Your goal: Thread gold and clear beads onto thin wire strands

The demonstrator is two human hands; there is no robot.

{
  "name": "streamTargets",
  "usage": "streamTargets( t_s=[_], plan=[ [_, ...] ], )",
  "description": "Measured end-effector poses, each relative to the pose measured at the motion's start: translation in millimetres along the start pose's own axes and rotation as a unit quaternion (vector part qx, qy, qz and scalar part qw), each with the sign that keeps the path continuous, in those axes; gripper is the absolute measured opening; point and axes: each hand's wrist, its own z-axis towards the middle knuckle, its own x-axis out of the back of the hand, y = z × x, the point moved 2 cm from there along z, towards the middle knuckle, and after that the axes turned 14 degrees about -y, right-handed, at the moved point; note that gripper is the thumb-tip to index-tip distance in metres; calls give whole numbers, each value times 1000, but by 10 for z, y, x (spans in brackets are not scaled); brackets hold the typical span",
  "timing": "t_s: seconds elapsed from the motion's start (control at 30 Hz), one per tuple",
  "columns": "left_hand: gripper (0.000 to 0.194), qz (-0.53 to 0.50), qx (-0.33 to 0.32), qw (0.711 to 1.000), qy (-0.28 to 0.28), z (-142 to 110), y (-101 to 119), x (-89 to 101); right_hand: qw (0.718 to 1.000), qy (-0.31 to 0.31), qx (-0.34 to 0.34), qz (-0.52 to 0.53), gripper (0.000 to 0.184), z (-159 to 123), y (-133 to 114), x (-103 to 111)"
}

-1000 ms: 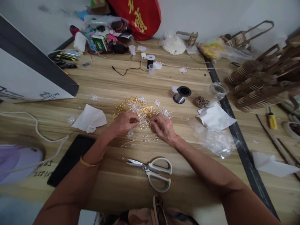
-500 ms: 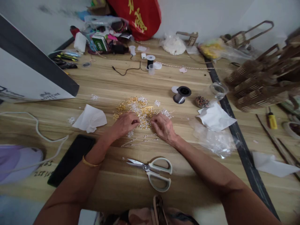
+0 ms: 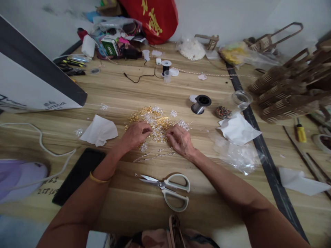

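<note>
A pile of small gold and silver jewelry pieces (image 3: 159,130) lies on the wooden table between my hands. At its left edge my left hand (image 3: 137,133) has thumb and fingertips pinched together; anything held there is too small to make out. My right hand (image 3: 180,140) rests at the pile's right side, fingers curled and also pinched, with their tips partly hidden. Just below the pile a thin silver chain (image 3: 155,156) lies in a loop. Scissors with white handles (image 3: 165,187) lie slightly apart nearer to me, blades pointing left.
White papers lie left (image 3: 99,131) and right (image 3: 238,129), beside a clear plastic bag (image 3: 239,156). A wire spool (image 3: 201,104) and a clear jar of beads (image 3: 239,100) stand farther back. A black phone (image 3: 79,175) lies by my left forearm. Brown baskets (image 3: 284,89) crowd the right.
My left hand has shifted slightly up and to the left, a little away from the pile's middle. My right hand stays almost still.
</note>
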Motion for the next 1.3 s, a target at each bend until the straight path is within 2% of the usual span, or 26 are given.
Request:
streamTargets(
  t_s=[0.13, 0.33, 0.57, 0.73, 0.87, 1.07, 1.3],
  plan=[
    [10, 2, 24, 1000, 1, -6, -4, 20, 1000, -2, -3, 0, 8, -5, 7, -2],
    [9, 6, -14, 1000, -19, 2, 22, -26, 1000, -2, -5, -6, 8, -7, 10, -10],
    [11, 9, -41, 999, -2, 7, 78, -77, 1000, 0, 0, -5, 8, -4, -5, -6],
    [13, 45, -63, 996, -35, 2, 100, -117, 1000, -1, -6, -9, 9, -6, 11, -18],
    [15, 15, -82, 995, -50, 3, 101, -109, 1000, -1, -2, -7, 9, -6, 21, -23],
    [15, 24, -81, 996, -25, 14, 133, -118, 1000, 1, -4, 0, 9, -8, 33, -29],
    [15, 33, -103, 993, -37, 2, 175, -199, 1000, -4, -6, 1, 10, -5, 16, -17]
  ],
)
